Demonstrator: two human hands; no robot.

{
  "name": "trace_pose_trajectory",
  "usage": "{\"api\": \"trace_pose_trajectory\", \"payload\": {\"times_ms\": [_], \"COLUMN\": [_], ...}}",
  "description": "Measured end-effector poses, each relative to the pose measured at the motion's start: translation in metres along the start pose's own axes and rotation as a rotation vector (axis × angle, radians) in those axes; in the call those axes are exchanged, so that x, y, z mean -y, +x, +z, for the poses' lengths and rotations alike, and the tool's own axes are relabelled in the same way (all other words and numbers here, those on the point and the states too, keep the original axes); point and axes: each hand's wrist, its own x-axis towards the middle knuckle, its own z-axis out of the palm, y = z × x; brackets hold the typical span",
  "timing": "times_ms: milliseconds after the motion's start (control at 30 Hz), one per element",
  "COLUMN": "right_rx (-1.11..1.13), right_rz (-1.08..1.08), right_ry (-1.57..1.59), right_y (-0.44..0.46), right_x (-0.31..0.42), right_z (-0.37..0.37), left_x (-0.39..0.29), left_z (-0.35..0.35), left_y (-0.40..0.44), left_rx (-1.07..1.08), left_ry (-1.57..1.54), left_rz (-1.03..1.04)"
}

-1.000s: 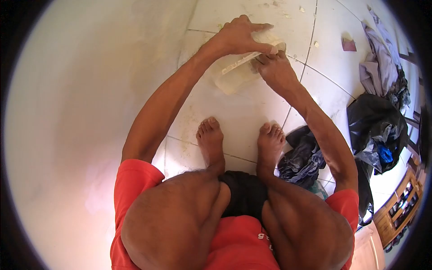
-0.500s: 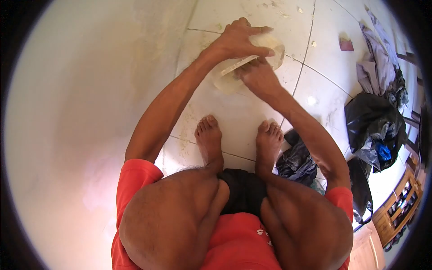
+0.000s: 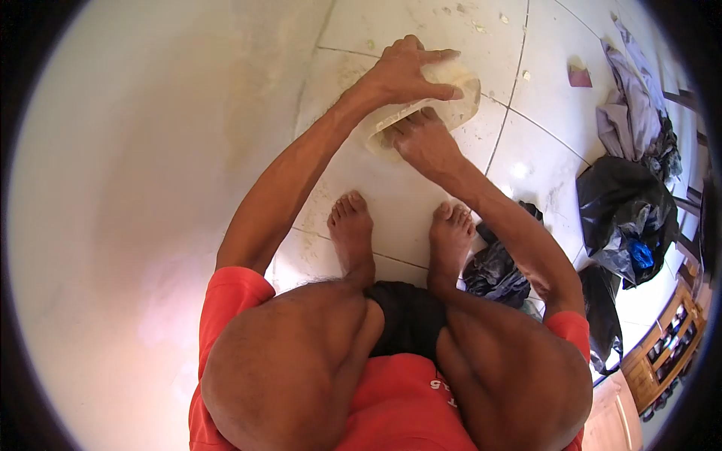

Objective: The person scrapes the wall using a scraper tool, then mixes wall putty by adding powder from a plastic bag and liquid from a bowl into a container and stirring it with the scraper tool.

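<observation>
A translucent, whitish plastic tub lies tipped over my left hand's side, its open rim facing toward my feet. My left hand grips it from above, thumb and fingers spread around its body. Bent fingers of my right hand reach in at the tub's mouth. Those fingertips are hidden by the rim, so I cannot make out what they hold. Pale residue clings to the tub's wall.
Dusty white floor tiles carry pale crumbs. A smooth pale surface fills the left side. At right lie black plastic bags, grey cloth and a small dark red piece. A wooden rack stands at lower right.
The tub has tilted slightly and shows more of its body. My right hand has shifted a little down and left at the mouth; my left hand has moved slightly right and down.
</observation>
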Motion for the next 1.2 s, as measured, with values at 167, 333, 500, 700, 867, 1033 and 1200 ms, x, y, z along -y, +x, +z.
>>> {"api": "trace_pose_trajectory", "payload": {"times_ms": [167, 333, 500, 700, 867, 1033, 1200], "right_rx": [0.108, 0.17, 0.064, 0.287, 0.2, 0.126, 0.036], "right_rz": [-0.018, 0.067, 0.062, 0.028, 0.13, 0.27, 0.329], "right_ry": [0.022, 0.067, 0.102, 0.051, 0.002, -0.28, -0.298], "right_y": [-0.016, -0.009, -0.004, -0.023, -0.027, -0.027, -0.022], "right_x": [0.0, -0.012, -0.005, -0.001, -0.022, -0.019, -0.008], "right_z": [-0.002, -0.023, -0.003, -0.031, -0.049, -0.023, -0.025], "left_x": [0.004, -0.005, -0.012, -0.004, -0.009, -0.012, -0.009], "left_z": [0.005, 0.004, 0.006, 0.009, 0.007, 0.007, 0.012], "left_y": [-0.003, -0.005, -0.004, -0.006, -0.002, -0.003, -0.004], "left_rx": [0.002, 0.007, 0.028, 0.002, 0.005, 0.022, -0.016], "left_ry": [-0.025, -0.092, 0.002, -0.049, -0.021, -0.012, -0.059], "left_rz": [-0.003, 0.005, 0.023, 0.021, 0.046, 0.025, 0.009]}}
